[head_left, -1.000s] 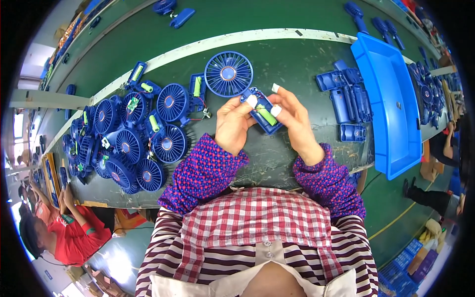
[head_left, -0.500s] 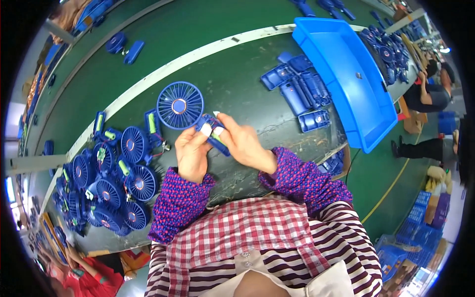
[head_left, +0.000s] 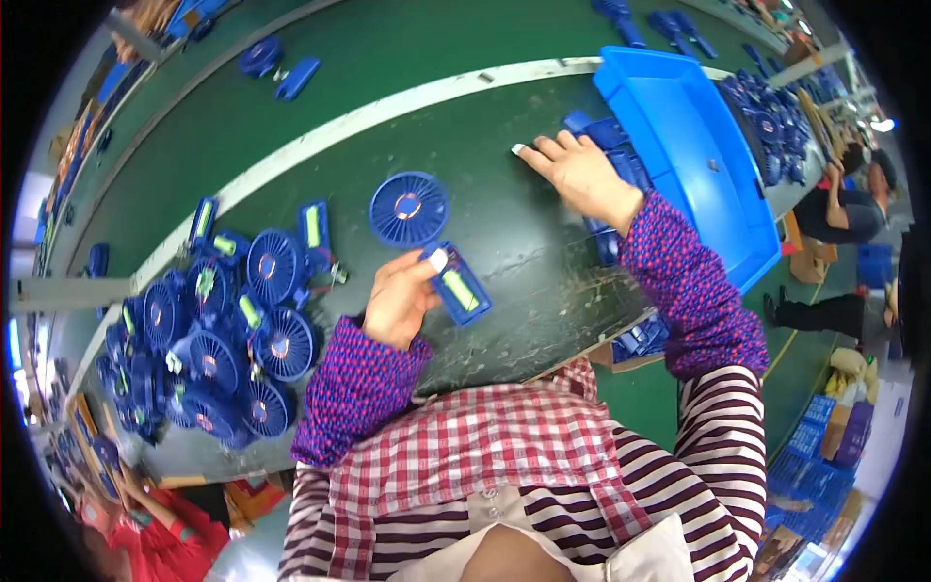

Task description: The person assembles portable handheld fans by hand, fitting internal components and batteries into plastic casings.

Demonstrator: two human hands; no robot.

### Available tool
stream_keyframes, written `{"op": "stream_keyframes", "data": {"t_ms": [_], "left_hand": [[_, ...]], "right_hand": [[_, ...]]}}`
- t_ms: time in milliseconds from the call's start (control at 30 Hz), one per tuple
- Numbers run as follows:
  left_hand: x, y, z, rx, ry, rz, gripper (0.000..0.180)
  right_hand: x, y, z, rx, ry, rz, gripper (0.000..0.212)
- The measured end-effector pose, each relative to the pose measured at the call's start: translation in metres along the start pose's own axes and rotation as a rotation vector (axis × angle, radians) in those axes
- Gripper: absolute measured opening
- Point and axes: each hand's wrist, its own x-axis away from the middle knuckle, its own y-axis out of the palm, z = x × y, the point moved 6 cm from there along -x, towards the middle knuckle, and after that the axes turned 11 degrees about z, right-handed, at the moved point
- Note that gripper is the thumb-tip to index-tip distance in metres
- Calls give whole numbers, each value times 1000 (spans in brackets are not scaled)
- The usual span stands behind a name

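Observation:
My left hand [head_left: 396,299] is closed on the handle of a blue handheld fan [head_left: 408,210], its thumb pressed near the neck. The round fan head points away from me. The handle's open shell shows a light-green battery and some thin wiring. Off to the right, my right hand [head_left: 590,182] is over a group of blue plastic handle covers [head_left: 635,173], fingers stretched out. I see nothing in it, though it hides part of the covers; whether it touches them I cannot tell.
Several blue fans with open handles [head_left: 215,359] are heaped at the left. A blue plastic bin [head_left: 693,145] stands right of the covers. Beyond a white rail [head_left: 388,107], more fan parts lie on a green surface. A cardboard box of blue parts [head_left: 640,339] sits below the table edge.
My right hand has let go of the fan and moved right to the covers. My left hand still holds the fan, now shifted slightly right and nearer me.

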Motion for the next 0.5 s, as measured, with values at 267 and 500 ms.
{"op": "stream_keyframes", "data": {"t_ms": [267, 500], "left_hand": [[1, -3, 4, 19, 12, 11, 23], [5, -9, 0, 2, -9, 42, 22]], "right_hand": [[-18, -36, -31, -833, 370, 526, 41], [37, -6, -59, -613, 692, 319, 29]]}}
